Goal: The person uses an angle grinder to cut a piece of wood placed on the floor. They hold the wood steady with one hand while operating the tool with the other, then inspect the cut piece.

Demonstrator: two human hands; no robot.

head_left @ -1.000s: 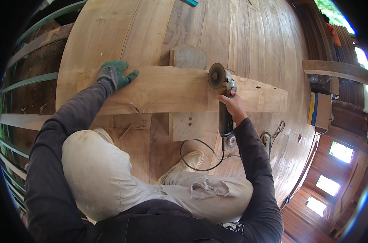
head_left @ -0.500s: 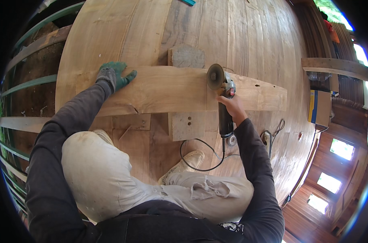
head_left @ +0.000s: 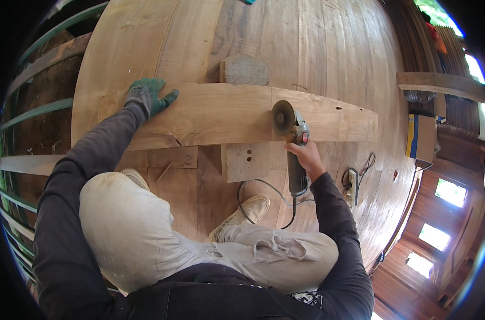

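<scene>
Curving along the rim from eight to ten o'clock, green bars [head_left: 37, 113] lay farthest to your left, over dark ground. At ten o'clock your left hand [head_left: 150, 97], in a green glove with a grey cuff, rested on the long wooden plank [head_left: 215, 116], near its left end. Your thumb and fingers there were wide apart, the thumb pointing toward two; they gripped nothing, and the wood lay beneath them and stretched away on the thumb's side. The plank ran crosswise before you, from between nine and ten o'clock to between two and three. Two wooden blocks showed past its edges: the farther block [head_left: 246, 71] at twelve, the nearer block [head_left: 246, 164] by the dial's centre. Below that, at six, was one of your shoes [head_left: 253, 208], with the black cord [head_left: 294, 210] looping beside it. At one o'clock the disc [head_left: 283, 118] of the angle grinder [head_left: 297, 173] stood over the plank; whether it touched could not be told. Your bare right hand [head_left: 308, 158], at three, had its fingers wrapped round the grinder's body, the disc beyond them toward eleven and the plank just past them. Farther right, a socket strip [head_left: 353, 188] lay between three and four, and a carton [head_left: 425, 140] stood at three.
</scene>
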